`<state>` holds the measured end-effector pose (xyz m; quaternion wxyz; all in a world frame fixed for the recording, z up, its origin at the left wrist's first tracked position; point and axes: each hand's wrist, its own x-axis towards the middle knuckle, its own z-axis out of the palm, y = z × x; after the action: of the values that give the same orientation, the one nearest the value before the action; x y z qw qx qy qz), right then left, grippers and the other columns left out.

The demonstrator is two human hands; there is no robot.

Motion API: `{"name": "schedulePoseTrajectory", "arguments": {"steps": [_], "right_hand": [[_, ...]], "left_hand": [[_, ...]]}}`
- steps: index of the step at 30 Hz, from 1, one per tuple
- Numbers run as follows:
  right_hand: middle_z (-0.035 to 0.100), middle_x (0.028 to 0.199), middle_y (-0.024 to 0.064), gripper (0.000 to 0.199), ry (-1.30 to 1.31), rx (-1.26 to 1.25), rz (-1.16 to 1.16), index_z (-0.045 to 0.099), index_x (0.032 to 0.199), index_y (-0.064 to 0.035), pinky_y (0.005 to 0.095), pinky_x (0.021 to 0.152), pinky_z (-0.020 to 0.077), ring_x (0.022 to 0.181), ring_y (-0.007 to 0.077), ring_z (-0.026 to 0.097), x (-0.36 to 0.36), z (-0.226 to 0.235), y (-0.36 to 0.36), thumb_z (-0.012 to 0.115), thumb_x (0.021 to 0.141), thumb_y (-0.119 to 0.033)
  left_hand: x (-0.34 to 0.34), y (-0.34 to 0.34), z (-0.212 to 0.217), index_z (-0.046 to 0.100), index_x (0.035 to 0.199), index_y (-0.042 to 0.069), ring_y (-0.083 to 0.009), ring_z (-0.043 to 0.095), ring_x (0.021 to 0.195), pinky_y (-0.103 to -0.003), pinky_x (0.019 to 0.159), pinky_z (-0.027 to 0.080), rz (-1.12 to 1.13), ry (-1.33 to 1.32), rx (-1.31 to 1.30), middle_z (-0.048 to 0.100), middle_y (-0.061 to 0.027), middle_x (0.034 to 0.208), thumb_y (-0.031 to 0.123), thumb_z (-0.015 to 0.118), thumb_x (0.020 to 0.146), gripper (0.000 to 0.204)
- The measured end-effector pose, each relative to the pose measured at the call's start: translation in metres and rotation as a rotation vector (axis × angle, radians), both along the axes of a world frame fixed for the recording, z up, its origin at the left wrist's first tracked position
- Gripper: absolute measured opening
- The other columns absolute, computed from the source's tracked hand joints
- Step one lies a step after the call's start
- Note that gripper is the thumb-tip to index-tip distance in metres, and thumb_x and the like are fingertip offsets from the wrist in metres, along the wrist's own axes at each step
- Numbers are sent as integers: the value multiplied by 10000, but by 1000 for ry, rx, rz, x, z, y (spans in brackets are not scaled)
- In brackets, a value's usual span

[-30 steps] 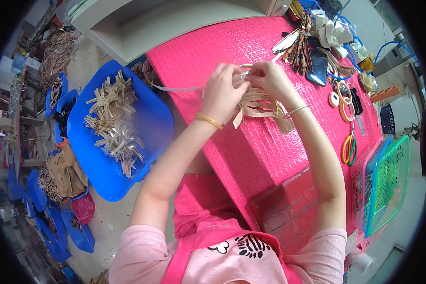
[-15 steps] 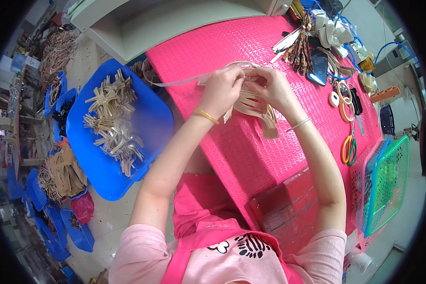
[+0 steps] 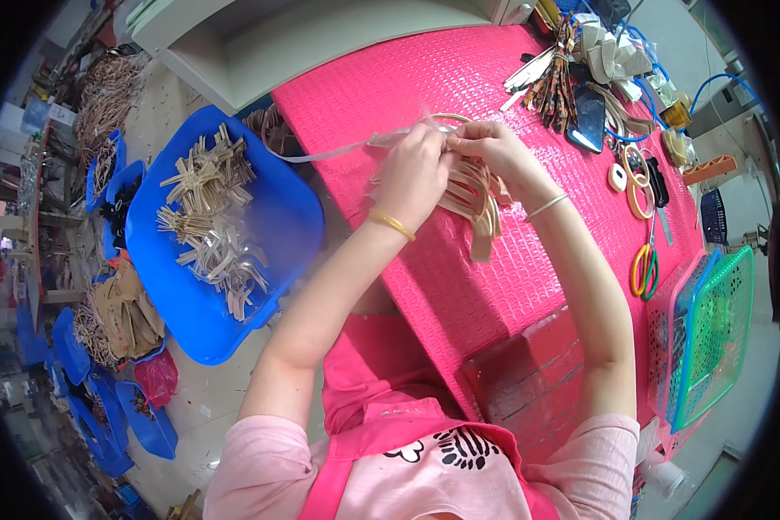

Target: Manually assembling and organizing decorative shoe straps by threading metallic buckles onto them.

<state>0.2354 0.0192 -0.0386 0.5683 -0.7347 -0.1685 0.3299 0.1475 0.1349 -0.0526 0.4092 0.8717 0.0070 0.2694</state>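
My two hands meet above the pink table, fingers closed. My left hand (image 3: 414,178) pinches a long white ribbon (image 3: 329,155), which trails left past the table edge toward the blue tub. Close beside it, my right hand (image 3: 498,156) has thumb and forefinger pressed together at the top of a bundle of beige strips (image 3: 484,224). The strips curve and hang below the hands, their lower ends loose. My fingers hide the spot where ribbon and strips meet.
A blue tub (image 3: 201,334) with bundled strips stands left of the table (image 3: 442,321). At right lie scissors (image 3: 644,270), tape rolls (image 3: 637,201), a phone (image 3: 588,119) and patterned strips (image 3: 561,87). Plastic baskets (image 3: 711,347) stand at the right edge; a pale shelf (image 3: 321,43) borders the back.
My left hand has turned and come down slightly, its fingers closer to the right hand's. The strips have swung and hang more bunched. The ribbon sags more, with a short end sticking up.
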Motion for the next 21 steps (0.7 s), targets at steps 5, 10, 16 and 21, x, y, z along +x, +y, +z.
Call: {"name": "schedulePoseTrajectory", "arguments": {"steps": [5, 10, 16, 21], "right_hand": [[547, 608, 91, 184, -672, -331, 153, 547, 871, -48, 299, 614, 417, 619, 174, 544, 15, 25, 0, 549, 785, -210], [547, 593, 47, 217, -1514, -454, 226, 447, 868, -84, 332, 694, 379, 694, 205, 553, 37, 4, 9, 572, 723, -185], [560, 650, 65, 185, -1494, -576, 369, 431, 909, -72, 343, 730, 362, 728, 216, 562, 50, -2, 20, 513, 759, -142], [602, 780, 72, 186, -1317, -454, 229, 460, 942, -70, 368, 779, 368, 807, 226, 565, 35, 4, 23, 493, 774, -143]], "left_hand": [[-2, 4, 3, 529, 669, -2, -312, 528, 699, -406, 654, 412, -3, -21, 365, 546, -138, 730, 107, 539, 696, 113], [-10, 12, 0, 492, 605, -2, -297, 503, 680, -396, 649, 393, -124, 108, 264, 522, -138, 648, 112, 513, 681, 139], [-12, 23, 9, 413, 564, -9, -294, 475, 648, -386, 640, 388, -372, 227, 228, 467, -140, 574, 92, 497, 667, 167], [-8, 25, 28, 548, 699, -18, -258, 520, 582, -355, 565, 414, -375, 445, 110, 518, -141, 610, 214, 561, 748, 238]]}}
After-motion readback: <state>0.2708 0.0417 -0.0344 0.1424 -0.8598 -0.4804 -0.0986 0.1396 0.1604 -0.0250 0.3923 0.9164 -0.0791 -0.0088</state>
